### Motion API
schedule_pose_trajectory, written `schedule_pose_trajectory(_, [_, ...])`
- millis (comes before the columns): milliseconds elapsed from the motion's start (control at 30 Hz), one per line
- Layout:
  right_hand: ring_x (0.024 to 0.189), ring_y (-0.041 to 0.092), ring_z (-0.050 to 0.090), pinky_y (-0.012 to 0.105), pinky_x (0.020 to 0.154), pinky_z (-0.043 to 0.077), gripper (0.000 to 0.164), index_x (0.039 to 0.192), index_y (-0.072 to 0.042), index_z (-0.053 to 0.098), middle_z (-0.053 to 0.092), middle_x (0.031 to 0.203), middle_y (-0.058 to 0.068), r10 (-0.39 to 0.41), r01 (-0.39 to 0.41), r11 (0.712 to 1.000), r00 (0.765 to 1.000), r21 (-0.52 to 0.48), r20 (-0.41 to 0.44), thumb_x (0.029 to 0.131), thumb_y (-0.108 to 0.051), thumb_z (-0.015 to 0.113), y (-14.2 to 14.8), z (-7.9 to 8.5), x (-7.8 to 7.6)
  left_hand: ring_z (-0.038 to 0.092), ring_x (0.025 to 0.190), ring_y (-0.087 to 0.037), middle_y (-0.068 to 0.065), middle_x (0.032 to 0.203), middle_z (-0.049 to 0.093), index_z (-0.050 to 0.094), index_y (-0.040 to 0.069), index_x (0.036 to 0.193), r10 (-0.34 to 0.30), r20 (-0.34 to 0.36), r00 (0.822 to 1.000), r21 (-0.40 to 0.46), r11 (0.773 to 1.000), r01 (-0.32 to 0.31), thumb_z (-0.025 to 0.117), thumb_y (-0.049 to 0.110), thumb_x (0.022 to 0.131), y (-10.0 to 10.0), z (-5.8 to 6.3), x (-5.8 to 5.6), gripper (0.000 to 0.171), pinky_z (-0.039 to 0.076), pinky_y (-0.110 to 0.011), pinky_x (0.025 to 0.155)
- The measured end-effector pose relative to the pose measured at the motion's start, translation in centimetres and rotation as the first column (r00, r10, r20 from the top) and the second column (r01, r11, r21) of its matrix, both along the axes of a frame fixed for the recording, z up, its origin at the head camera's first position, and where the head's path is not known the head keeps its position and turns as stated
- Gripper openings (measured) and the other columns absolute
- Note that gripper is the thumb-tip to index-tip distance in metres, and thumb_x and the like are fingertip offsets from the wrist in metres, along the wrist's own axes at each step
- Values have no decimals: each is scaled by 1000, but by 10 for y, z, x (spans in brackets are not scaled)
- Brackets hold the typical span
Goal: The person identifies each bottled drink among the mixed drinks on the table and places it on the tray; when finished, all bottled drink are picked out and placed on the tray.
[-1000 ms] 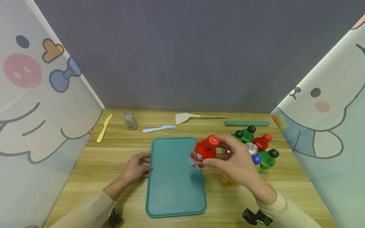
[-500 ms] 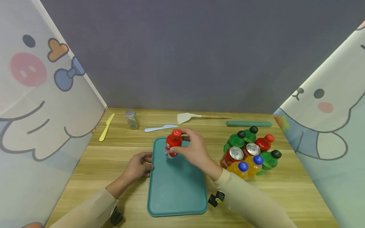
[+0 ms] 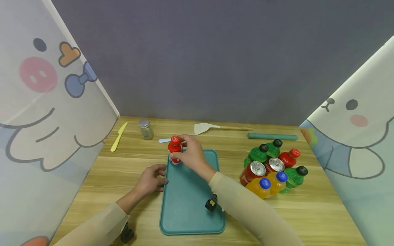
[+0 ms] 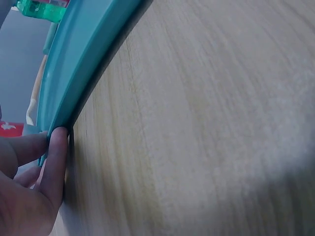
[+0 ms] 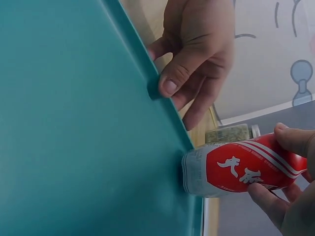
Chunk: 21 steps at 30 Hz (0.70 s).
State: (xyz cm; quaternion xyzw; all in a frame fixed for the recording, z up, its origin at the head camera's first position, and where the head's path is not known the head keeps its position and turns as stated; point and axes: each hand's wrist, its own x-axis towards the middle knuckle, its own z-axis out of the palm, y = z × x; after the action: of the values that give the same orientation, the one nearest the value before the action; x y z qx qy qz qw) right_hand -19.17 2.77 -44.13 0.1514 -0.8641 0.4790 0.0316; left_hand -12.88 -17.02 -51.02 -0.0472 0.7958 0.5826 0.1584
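Note:
My right hand (image 3: pixel 194 155) grips a small red bottle (image 5: pixel 236 164) with a red cap, thumb on one side and fingers on the other. The bottle stands upright at the far left corner of the teal tray (image 3: pixel 187 218), its base at or just over the tray's surface. My left hand (image 3: pixel 149 179) holds the tray's left edge. In the right wrist view its thumb (image 5: pixel 170 84) lies over the rim and the other fingers are on the outside.
On the right stand green bottles (image 3: pixel 258 154), red cans (image 3: pixel 252 172), orange-drink bottles (image 3: pixel 259 187) and another red bottle (image 3: pixel 289 158). Along the back lie a spatula (image 3: pixel 201 128), a teal rod (image 3: pixel 272 136), a blue knife (image 3: pixel 164 140), a spice jar (image 3: pixel 146 130) and a yellow knife (image 3: pixel 118 137).
My right hand has carried the red bottle leftward from the tray's right side to its far left corner and lowered it. The left hand has stayed on the tray's edge.

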Motion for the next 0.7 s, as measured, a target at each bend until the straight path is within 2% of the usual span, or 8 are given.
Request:
schedule_pose_trajectory(100, [102,20,65,26,77,60,62,135,-18,63,64,123,2,-6,6,999,1000,35,0,79,-24,91,-5,-3,-3,64,74,-19,-18,111,60,54,-4,142,0,-6,1000,-6,1000,0,71,-10,88,1,0,-1,57,65,-40,60])
schedule_pose_trajectory(267, [101,20,67,28,79,62,59,134,-19,63,64,122,1,1,0,999,1000,45,-25,81,-25,89,-8,-7,-6,63,75,-19,-17,108,60,56,-4,141,24,-8,1000,-11,1000,-24,71,-12,86,3,1,0,57,65,-40,59])
schedule_pose_trajectory(533, [108,17,62,36,90,59,60,136,-19,59,62,126,0,14,-14,1000,1000,-13,-6,84,-28,87,-10,-22,-9,63,74,-20,-17,108,59,55,-4,142,21,0,1000,-7,1000,-21,71,-12,87,4,1,1,58,65,-40,59])
schedule_pose_trajectory(700, [110,22,63,43,95,59,64,139,-17,56,63,129,3,58,-56,997,998,-46,38,84,-26,87,-8,-20,-9,63,75,-20,-17,109,59,55,-3,141,15,-4,1000,-14,1000,-15,72,-11,87,3,2,-1,58,65,-39,59])
